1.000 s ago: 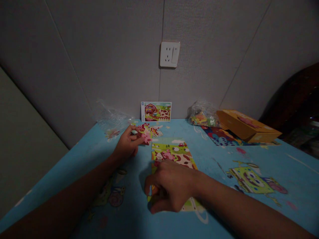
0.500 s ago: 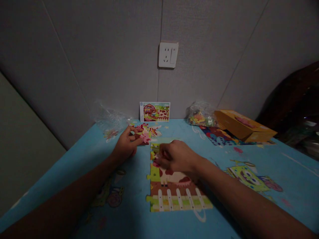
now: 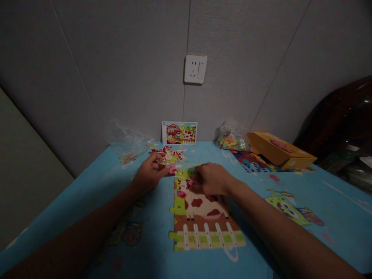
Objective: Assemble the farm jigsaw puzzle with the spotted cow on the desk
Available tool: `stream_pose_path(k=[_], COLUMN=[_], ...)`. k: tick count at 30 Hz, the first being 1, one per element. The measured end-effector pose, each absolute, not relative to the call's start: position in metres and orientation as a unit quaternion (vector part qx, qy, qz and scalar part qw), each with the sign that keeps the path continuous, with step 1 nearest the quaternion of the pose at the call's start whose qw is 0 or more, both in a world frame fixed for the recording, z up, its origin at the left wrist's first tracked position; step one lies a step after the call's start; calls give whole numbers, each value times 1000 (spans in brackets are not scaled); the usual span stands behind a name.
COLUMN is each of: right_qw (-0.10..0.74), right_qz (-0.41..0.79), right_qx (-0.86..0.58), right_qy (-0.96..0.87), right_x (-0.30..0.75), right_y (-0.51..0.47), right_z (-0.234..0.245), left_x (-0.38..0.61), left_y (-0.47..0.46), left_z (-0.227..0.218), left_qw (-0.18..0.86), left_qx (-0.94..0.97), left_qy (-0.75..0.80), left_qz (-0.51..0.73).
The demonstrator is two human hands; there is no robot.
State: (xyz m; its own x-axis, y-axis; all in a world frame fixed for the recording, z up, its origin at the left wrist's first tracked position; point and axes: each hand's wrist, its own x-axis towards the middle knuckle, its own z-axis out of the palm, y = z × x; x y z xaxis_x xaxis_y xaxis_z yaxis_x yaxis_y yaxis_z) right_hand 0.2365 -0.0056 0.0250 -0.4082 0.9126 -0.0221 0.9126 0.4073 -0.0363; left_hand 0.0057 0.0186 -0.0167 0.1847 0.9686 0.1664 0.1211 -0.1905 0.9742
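A partly joined farm puzzle (image 3: pixel 203 224) with a cow and a white fence lies on the blue cartoon tablecloth (image 3: pixel 290 186). My left hand (image 3: pixel 149 175) is curled at the puzzle's far left corner, pinching a pink puzzle piece (image 3: pixel 171 169). My right hand (image 3: pixel 210 179) rests with bent fingers on the upper part of the puzzle, fingertips pressed on pieces near the cow's head. Several loose pieces (image 3: pixel 171 154) lie just beyond my left hand.
A reference picture card (image 3: pixel 179 133) leans on the wall under a white socket (image 3: pixel 195 69). An empty clear bag (image 3: pixel 124 137) lies back left. A bag of pieces (image 3: pixel 232 137) and a yellow box (image 3: pixel 279 150) sit back right.
My right hand has moved from the puzzle's near end up to its far part, uncovering the cow and fence. My left hand has shifted slightly toward the puzzle with its piece.
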Motion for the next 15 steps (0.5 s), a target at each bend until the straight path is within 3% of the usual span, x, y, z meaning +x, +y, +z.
stream_pose_path(k=[11,15], right_qw=[54,110], right_qz=[15,42], right_qx=[-540,-490], right_qy=[-840,-864], right_x=[240,233], right_y=[3,-1], right_z=[18,21], left_x=[12,13], left_y=[9,7], left_z=[-18,-16], left_qw=[496,499], left_qx=[635,629], left_qy=[396,410], left_qz=[439,432])
